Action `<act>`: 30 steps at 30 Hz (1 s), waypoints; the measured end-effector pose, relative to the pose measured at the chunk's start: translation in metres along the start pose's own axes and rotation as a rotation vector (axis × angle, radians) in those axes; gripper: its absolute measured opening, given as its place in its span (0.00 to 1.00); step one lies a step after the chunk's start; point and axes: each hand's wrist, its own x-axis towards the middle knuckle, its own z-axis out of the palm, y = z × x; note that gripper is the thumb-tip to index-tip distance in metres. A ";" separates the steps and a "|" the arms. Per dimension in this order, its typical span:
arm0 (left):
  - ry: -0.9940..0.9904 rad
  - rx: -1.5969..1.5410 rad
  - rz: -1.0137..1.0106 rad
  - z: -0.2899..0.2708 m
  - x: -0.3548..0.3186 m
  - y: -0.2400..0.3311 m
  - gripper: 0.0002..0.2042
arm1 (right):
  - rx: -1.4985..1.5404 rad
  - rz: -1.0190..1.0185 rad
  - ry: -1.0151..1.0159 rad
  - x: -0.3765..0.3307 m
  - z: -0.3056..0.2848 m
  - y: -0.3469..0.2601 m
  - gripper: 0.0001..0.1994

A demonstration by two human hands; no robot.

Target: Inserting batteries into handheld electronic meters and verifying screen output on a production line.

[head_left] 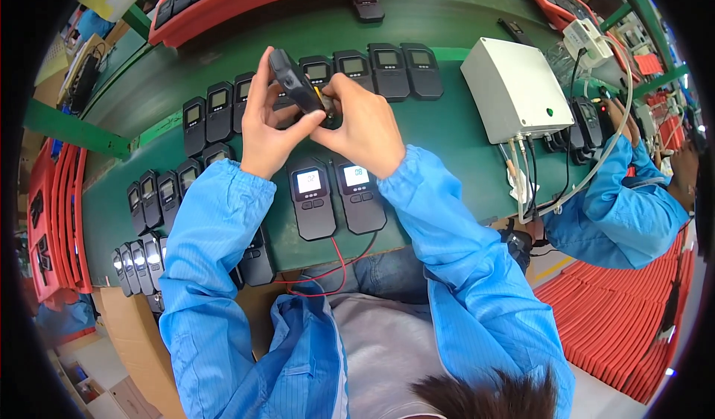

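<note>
Above the bench, a black handheld meter is held tilted and nearly edge-on, so its screen does not show. My left hand grips it, fingers along its far side and thumb at its lower end. My right hand has its fingers closed at that same end, where a bit of yellow shows; its fingertips are partly hidden. Just below my hands, two similar meters with lit screens, a left one and a right one, lie side by side on the green bench. Red and dark wires trail near their lower ends.
Several dark-screened meters line the back, and more stand in rows at left. A white box with cables stands at right. Beyond it works another person in a blue sleeve. Red trays are stacked at lower right.
</note>
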 end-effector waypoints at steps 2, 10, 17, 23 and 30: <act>-0.019 0.033 0.017 0.002 -0.002 0.000 0.50 | 0.132 0.081 -0.089 0.002 -0.005 0.001 0.17; 0.009 0.073 0.058 0.002 0.000 0.000 0.48 | 0.206 0.064 -0.082 0.000 -0.001 0.004 0.15; 0.011 -0.102 -0.060 -0.012 0.005 -0.008 0.30 | 0.253 0.233 -0.051 0.001 0.003 0.011 0.15; -0.513 0.062 -0.304 -0.023 0.014 -0.002 0.21 | 0.433 0.312 -0.023 0.006 0.000 0.031 0.17; -1.029 0.427 -0.238 -0.041 0.011 0.019 0.27 | 0.569 0.461 -0.022 0.010 -0.018 0.019 0.17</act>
